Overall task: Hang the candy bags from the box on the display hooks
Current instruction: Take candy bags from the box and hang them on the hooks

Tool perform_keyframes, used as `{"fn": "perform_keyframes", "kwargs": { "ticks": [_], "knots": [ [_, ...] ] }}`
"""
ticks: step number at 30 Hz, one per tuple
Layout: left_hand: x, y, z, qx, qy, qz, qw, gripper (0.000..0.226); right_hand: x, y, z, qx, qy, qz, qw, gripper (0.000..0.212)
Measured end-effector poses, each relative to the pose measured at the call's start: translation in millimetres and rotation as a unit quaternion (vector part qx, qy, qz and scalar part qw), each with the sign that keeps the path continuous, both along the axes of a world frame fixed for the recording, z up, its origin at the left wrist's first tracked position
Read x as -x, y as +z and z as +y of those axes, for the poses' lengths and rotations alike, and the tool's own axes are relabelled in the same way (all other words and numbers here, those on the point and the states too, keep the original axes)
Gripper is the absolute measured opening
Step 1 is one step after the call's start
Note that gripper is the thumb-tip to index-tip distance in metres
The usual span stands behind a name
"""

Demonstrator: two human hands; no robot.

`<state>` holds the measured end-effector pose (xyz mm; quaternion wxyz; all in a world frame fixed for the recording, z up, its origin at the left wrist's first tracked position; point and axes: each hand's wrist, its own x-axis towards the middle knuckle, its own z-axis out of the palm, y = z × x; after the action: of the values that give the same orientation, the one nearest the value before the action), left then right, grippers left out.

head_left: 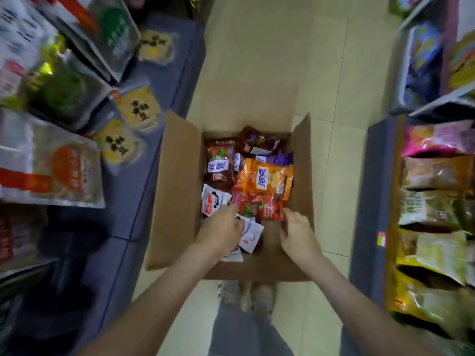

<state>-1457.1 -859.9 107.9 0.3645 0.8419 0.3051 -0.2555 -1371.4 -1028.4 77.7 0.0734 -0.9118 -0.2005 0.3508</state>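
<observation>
Candy bags lay heaped inside an open cardboard box on the floor, and none had visibly left it, so the hanging looked barely begun, if begun at all. The bags were glossy, crinkled plastic pillows: an orange bag near the middle, a dark red bag to its left, a small red bag at the near side, and a flat white bag closest to the person. The box was plain brown corrugated card with its flaps folded outward.

Both bare arms reached down into it. The left hand hovered over the white bag with fingers bent; the right hand had fingertips at the edge of the small red bag. Blur hid whether either hand truly gripped anything.

Pale square floor tiles ran up the aisle. Shiny clear packets hung on the left and puffed foil snack bags filled the right shelves. No bare display hooks could be made out.
</observation>
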Motion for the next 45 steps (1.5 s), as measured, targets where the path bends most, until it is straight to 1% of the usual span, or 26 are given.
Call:
{"fn": "perform_keyframes", "kwargs": {
  "ticks": [3, 5, 6, 10, 12, 16, 19, 21, 23, 25, 27, 28, 29, 30, 31, 32, 33, 35, 36, 37, 39, 40, 43, 44, 45],
  "knots": [
    [-30, -100, 4, 0.025, 0.007, -0.012, 1.000, 0.031, -34, -100, 14, 0.017, -0.004, -0.041, 0.999, 0.078],
    [-43, -153, -3, 0.045, 0.010, -0.011, 0.999, 0.027, -59, -159, 29, 0.039, 0.026, -0.063, 0.997, 0.095],
    [-48, -175, -7, 0.051, 0.014, -0.011, 0.999, 0.026, -71, -185, 37, 0.051, 0.045, -0.072, 0.995, 0.102],
    [-45, -237, -22, 0.086, 0.037, -0.004, 0.996, 0.029, -107, -261, 61, 0.118, 0.093, -0.072, 0.986, 0.115],
    [-37, -252, -25, 0.102, 0.037, 0.009, 0.994, 0.030, -117, -280, 68, 0.165, 0.127, -0.099, 0.973, 0.118],
    [-20, -255, -27, 0.107, 0.050, 0.023, 0.993, 0.030, -121, -296, 73, 0.243, 0.205, -0.156, 0.935, 0.116],
    [-10, -246, -29, 0.112, 0.076, 0.023, 0.991, 0.027, -120, -300, 72, 0.252, 0.239, -0.211, 0.914, 0.108],
    [-3, -241, -32, 0.123, 0.092, 0.018, 0.988, 0.027, -114, -293, 72, 0.234, 0.244, -0.220, 0.915, 0.102],
    [3, -227, -35, 0.140, 0.127, 0.020, 0.982, 0.026, -106, -274, 75, 0.219, 0.220, -0.186, 0.932, 0.092],
    [8, -207, -38, 0.161, 0.183, 0.022, 0.970, 0.023, -99, -241, 80, 0.209, 0.159, -0.119, 0.958, 0.085],
    [12, -180, -38, 0.182, 0.250, 0.035, 0.950, 0.019, -90, -196, 79, 0.193, 0.038, 0.013, 0.980, 0.082],
    [12, -162, -39, 0.199, 0.288, 0.047, 0.935, 0.017, -86, -167, 74, 0.174, -0.037, 0.095, 0.980, 0.078],
    [11, -140, -40, 0.231, 0.338, 0.055, 0.910, 0.016, -81, -136, 66, 0.152, -0.099, 0.175, 0.968, 0.067],
    [8, -115, -40, 0.279, 0.393, 0.066, 0.874, 0.015, -73, -103, 59, 0.123, -0.147, 0.243, 0.951, 0.047],
    [5, -88, -40, 0.331, 0.443, 0.076, 0.830, 0.013, -62, -69, 53, 0.093, -0.180, 0.288, 0.936, 0.031],
    [2, -60, -39, 0.374, 0.475, 0.083, 0.792, 0.011, -50, -36, 49, 0.064, -0.202, 0.316, 0.925, 0.028],
    [2, -31, -38, 0.403, 0.483, 0.074, 0.774, 0.015, -36, -3, 47, 0.036, -0.209, 0.331, 0.920, 0.039],
    [9, 21, -40, 0.416, 0.474, 0.043, 0.775, 0.034, -8, 58, 45, -0.003, -0.198, 0.321, 0.926, 0.068],
    [17, 46, -42, 0.416, 0.476, 0.027, 0.774, 0.039, 4, 85, 43, -0.022, -0.186, 0.305, 0.934, 0.078],
    [28, 79, -43, 0.417, 0.476, 0.007, 0.774, 0.042, 18, 119, 42, -0.039, -0.166, 0.286, 0.943, 0.083],
    [43, 116, -42, 0.431, 0.463, -0.024, 0.774, 0.052, 35, 154, 44, -0.056, -0.114, 0.238, 0.963, 0.082],
    [56, 144, -43, 0.434, 0.468, -0.045, 0.769, 0.059, 46, 179, 45, -0.066, -0.071, 0.211, 0.973, 0.082],
    [95, 203, -44, 0.377, 0.500, -0.111, 0.772, 0.083, 84, 251, 60, -0.084, 0.037, 0.140, 0.986, 0.084],
    [109, 213, -42, 0.358, 0.518, -0.143, 0.763, 0.093, 98, 273, 67, -0.089, 0.070, 0.124, 0.986, 0.082],
    [120, 227, -41, 0.346, 0.551, -0.169, 0.741, 0.104, 112, 294, 74, -0.096, 0.107, 0.110, 0.983, 0.080]
  ]
}}
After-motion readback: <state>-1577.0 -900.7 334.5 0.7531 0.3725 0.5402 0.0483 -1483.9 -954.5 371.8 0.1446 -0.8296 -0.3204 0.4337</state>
